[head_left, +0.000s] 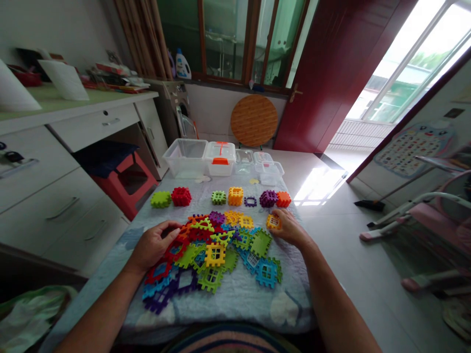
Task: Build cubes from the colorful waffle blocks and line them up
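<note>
A loose pile of toothed plastic building tiles in red, yellow, green, blue and purple lies on the cloth-covered table; a yellow window tile [215, 254] rests near its middle. My left hand [156, 243] is at the pile's left edge, by the red tiles [177, 249], its thumb and bent fingers apart. Beyond the pile's right side, my right hand [290, 228] grips an orange-yellow window tile [273, 221] between thumb and fingers. Behind it stand a purple stack [268, 198] and an orange stack [283, 199].
Along the same row are a green stack [161, 199], a red stack [181, 196], a light green stack [218, 197], a yellow stack [235, 196] and one purple frame [250, 201]. Clear plastic boxes [185, 159] line the table's far edge. A red stool [123, 184] stands left.
</note>
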Motion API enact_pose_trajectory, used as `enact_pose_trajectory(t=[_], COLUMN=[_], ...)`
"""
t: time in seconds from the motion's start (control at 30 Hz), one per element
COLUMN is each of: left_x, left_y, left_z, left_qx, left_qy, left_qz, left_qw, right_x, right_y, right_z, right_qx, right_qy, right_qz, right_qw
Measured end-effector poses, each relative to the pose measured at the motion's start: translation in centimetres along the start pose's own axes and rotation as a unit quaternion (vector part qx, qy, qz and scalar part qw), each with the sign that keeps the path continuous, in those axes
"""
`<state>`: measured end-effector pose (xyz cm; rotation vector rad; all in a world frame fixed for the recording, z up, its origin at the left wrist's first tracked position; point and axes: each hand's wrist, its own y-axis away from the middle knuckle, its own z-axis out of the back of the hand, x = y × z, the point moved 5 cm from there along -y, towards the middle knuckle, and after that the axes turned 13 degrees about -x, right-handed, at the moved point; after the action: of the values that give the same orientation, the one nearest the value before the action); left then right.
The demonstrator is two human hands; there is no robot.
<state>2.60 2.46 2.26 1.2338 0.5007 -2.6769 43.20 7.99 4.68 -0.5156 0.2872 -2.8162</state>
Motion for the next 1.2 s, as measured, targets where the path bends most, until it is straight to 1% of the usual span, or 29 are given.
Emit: enact_pose_trajectory(t=[0.23, 0.37, 0.47, 0.63, 0.77, 0.93, 1.0, 1.07, 1.13, 1.2], left_x=[0.1, 0.2, 0.1, 0.1, 0.3, 0.8, 1.0, 1.2, 1.2, 1.2], left_y=[0.0, 0.0, 0.0, 0.0, 0.0, 0.0, 0.0, 0.0, 0.0, 0.0], left_z=[0.0, 0.0, 0.0, -0.1, -0.1, -0.1, -0.2, -0.3, -0.4, -0.5], left_qx=[0.006, 0.005, 0.007, 0.005, 0.005, 0.003, 0.004, 0.007, 0.014, 0.019], left_qy=[0.002, -0.008, -0.009, 0.002, 0.014, 0.003, 0.009, 0.020, 0.031, 0.037], left_qz=[0.003, 0.000, 0.001, 0.005, 0.005, 0.005, 0.007, 0.010, 0.014, 0.019], left_qw=[1.000, 1.000, 1.000, 1.000, 1.000, 1.000, 1.000, 1.000, 0.999, 0.999], right_x=[-0.1, -0.6, -0.9, -0.7, -0.7, -0.4, 0.2, 1.4, 3.0, 4.6], right_y=[0.2, 0.3, 0.3, 0.1, -0.2, -1.0, -1.4, -2.0, -2.5, -3.0], right_z=[-0.1, -0.1, -0.3, -0.4, -0.4, -0.2, 0.2, 0.6, 0.7, 0.3], right_qx=[0.015, 0.006, 0.009, 0.028, 0.046, 0.048, 0.040, 0.027, 0.020, 0.033], right_qy=[0.007, -0.004, 0.013, 0.037, 0.077, 0.086, 0.063, 0.005, -0.065, -0.107], right_qz=[-0.018, -0.035, -0.050, -0.048, -0.046, -0.029, -0.020, 0.004, 0.041, 0.083], right_qw=[1.000, 0.999, 0.999, 0.998, 0.995, 0.995, 0.997, 1.000, 0.997, 0.990])
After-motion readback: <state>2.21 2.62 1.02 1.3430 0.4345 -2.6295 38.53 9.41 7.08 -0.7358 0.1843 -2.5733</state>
